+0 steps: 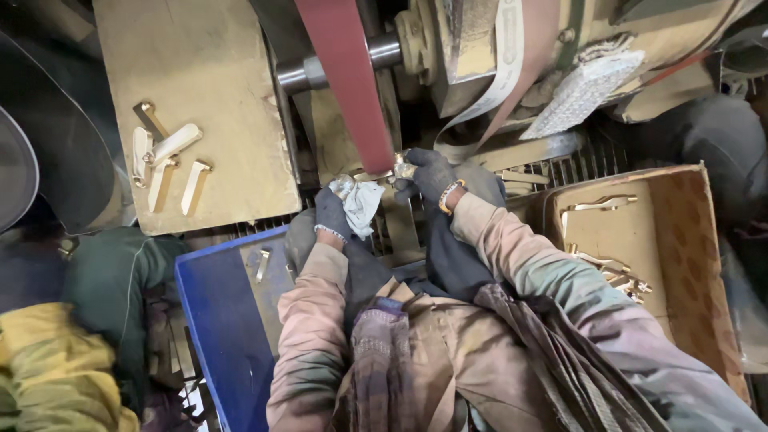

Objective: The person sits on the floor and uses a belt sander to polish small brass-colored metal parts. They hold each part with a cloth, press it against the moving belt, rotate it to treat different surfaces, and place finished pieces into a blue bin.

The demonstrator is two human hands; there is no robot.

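Both my hands wear dark gloves and meet just under a reddish sanding belt (346, 72) that runs over a steel shaft. My right hand (428, 174) grips a small shiny brass piece (402, 167) at the belt's lower end. My left hand (334, 210) holds the other end of the piece with a pale cloth (364, 204) wrapped around it. An orange and white band sits on my right wrist.
Several brass handles (164, 156) lie on a dusty board (232, 104) at the left. A cardboard box (680, 240) at the right holds more brass handles. A blue crate (216, 320) with one piece stands at the lower left. The belt machine's motor housing fills the top.
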